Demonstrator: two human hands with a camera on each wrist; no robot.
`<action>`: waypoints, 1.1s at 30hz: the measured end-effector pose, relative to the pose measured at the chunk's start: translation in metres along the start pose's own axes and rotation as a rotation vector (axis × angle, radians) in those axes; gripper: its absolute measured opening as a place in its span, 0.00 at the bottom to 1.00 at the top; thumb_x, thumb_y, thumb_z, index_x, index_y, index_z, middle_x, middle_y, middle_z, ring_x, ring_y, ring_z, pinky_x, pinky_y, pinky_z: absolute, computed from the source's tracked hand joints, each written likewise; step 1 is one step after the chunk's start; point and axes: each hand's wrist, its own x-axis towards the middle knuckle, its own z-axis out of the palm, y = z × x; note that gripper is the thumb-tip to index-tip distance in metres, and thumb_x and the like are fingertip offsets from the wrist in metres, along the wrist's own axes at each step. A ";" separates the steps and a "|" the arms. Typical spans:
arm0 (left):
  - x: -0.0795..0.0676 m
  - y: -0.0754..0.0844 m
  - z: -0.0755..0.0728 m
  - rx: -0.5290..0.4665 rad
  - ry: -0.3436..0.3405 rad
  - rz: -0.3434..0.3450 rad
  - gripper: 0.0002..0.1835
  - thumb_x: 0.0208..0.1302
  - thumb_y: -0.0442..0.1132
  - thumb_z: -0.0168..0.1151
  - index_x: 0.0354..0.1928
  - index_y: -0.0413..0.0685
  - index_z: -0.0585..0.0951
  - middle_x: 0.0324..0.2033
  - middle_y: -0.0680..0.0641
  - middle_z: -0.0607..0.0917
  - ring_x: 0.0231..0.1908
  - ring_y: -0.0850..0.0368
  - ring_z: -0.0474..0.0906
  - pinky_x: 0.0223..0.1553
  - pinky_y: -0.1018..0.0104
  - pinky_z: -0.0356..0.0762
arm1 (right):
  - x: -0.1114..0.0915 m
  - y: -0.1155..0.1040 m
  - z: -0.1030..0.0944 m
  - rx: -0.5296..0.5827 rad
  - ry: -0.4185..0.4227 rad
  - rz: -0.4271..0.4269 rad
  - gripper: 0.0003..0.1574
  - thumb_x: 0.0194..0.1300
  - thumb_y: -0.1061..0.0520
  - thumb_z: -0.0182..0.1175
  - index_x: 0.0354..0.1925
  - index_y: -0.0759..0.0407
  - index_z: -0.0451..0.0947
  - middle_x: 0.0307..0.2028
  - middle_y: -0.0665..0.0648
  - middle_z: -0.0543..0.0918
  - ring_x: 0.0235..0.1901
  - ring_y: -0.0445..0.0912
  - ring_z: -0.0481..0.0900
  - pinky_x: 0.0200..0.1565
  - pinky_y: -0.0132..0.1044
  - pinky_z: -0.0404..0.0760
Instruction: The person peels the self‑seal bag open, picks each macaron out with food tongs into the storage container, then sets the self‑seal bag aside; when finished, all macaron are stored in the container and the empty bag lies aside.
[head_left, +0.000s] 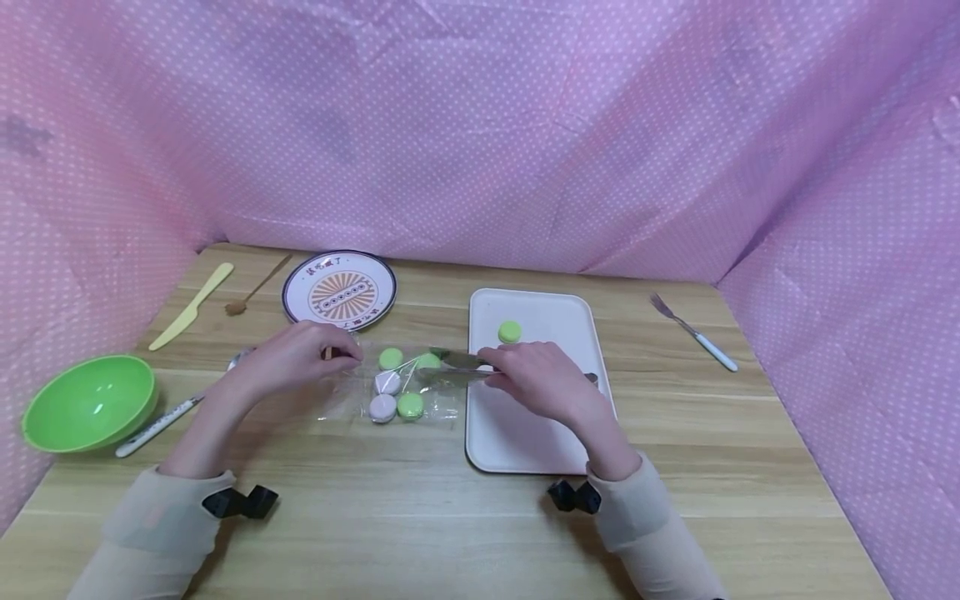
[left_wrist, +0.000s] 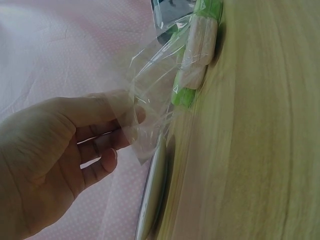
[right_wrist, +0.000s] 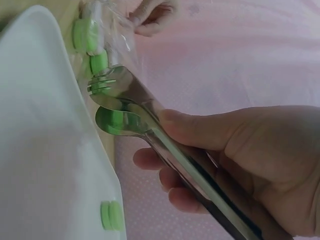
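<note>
My left hand (head_left: 296, 362) pinches the left edge of a clear plastic bag (left_wrist: 150, 85) between thumb and finger. Several green and pale macarons lie in and around that bag, among them a pale macaron (head_left: 382, 408) and a green macaron (head_left: 410, 406). My right hand (head_left: 536, 379) grips metal tongs (right_wrist: 172, 150) with one forked tip and one spoon-like tip. The tips reach left to the bag, at a green macaron (head_left: 428, 361); whether they hold it I cannot tell. Another green macaron (head_left: 509, 332) sits on the white tray (head_left: 517, 442) under my right hand.
A patterned plate (head_left: 300, 287) stands behind my left hand. Farther left are a green bowl (head_left: 90, 404), a yellow knife (head_left: 191, 307), a small brown spoon (head_left: 236, 307) and a utensil with a white patterned handle (head_left: 159, 427). A fork (head_left: 693, 332) lies right of the tray.
</note>
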 end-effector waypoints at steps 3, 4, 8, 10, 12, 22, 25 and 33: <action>0.000 0.000 0.000 -0.003 -0.003 -0.001 0.05 0.58 0.38 0.66 0.35 0.57 0.86 0.33 0.61 0.86 0.34 0.68 0.79 0.39 0.65 0.80 | -0.008 0.009 -0.006 0.022 0.013 0.035 0.06 0.62 0.49 0.62 0.38 0.43 0.75 0.24 0.40 0.75 0.21 0.40 0.69 0.24 0.33 0.68; 0.000 0.000 0.000 -0.004 -0.003 -0.002 0.05 0.57 0.38 0.66 0.35 0.57 0.86 0.32 0.61 0.86 0.34 0.68 0.79 0.38 0.65 0.80 | -0.011 0.014 -0.007 0.026 0.017 0.048 0.06 0.62 0.49 0.62 0.38 0.43 0.75 0.24 0.40 0.75 0.22 0.40 0.69 0.24 0.33 0.68; 0.000 -0.001 0.000 0.003 -0.002 0.000 0.05 0.57 0.37 0.67 0.35 0.57 0.86 0.32 0.61 0.86 0.34 0.69 0.79 0.39 0.64 0.80 | -0.024 0.034 -0.011 0.039 0.032 0.084 0.04 0.63 0.50 0.61 0.37 0.44 0.75 0.24 0.41 0.76 0.23 0.40 0.70 0.25 0.32 0.68; 0.000 -0.001 0.001 0.006 -0.003 -0.001 0.05 0.57 0.38 0.67 0.35 0.58 0.86 0.32 0.61 0.86 0.34 0.69 0.79 0.39 0.64 0.80 | -0.031 0.045 -0.013 0.054 0.037 0.093 0.04 0.64 0.51 0.60 0.36 0.45 0.74 0.24 0.42 0.75 0.23 0.40 0.70 0.26 0.32 0.69; 0.000 -0.001 0.000 0.007 -0.004 -0.007 0.05 0.57 0.38 0.66 0.35 0.58 0.86 0.32 0.61 0.86 0.34 0.69 0.79 0.39 0.64 0.80 | -0.039 0.055 -0.016 0.063 0.047 0.102 0.04 0.65 0.52 0.60 0.36 0.47 0.73 0.24 0.43 0.75 0.23 0.40 0.70 0.27 0.32 0.70; 0.000 -0.001 0.001 -0.001 -0.023 -0.034 0.06 0.58 0.39 0.66 0.35 0.61 0.85 0.32 0.63 0.85 0.33 0.70 0.78 0.37 0.68 0.78 | -0.075 0.100 -0.021 0.062 0.087 0.197 0.13 0.64 0.53 0.60 0.48 0.50 0.77 0.31 0.45 0.82 0.28 0.41 0.77 0.31 0.38 0.76; 0.000 0.000 0.001 0.000 -0.023 -0.034 0.05 0.58 0.39 0.66 0.35 0.61 0.85 0.32 0.63 0.85 0.33 0.70 0.78 0.37 0.68 0.78 | -0.080 0.110 -0.019 0.055 0.093 0.223 0.16 0.64 0.53 0.60 0.51 0.50 0.77 0.34 0.47 0.84 0.30 0.42 0.79 0.32 0.40 0.77; 0.000 0.000 0.001 -0.003 -0.023 -0.042 0.06 0.58 0.39 0.66 0.35 0.61 0.85 0.32 0.63 0.85 0.33 0.70 0.78 0.38 0.68 0.79 | -0.083 0.120 -0.015 0.040 0.090 0.242 0.17 0.64 0.53 0.60 0.51 0.51 0.77 0.35 0.49 0.85 0.28 0.42 0.78 0.28 0.39 0.75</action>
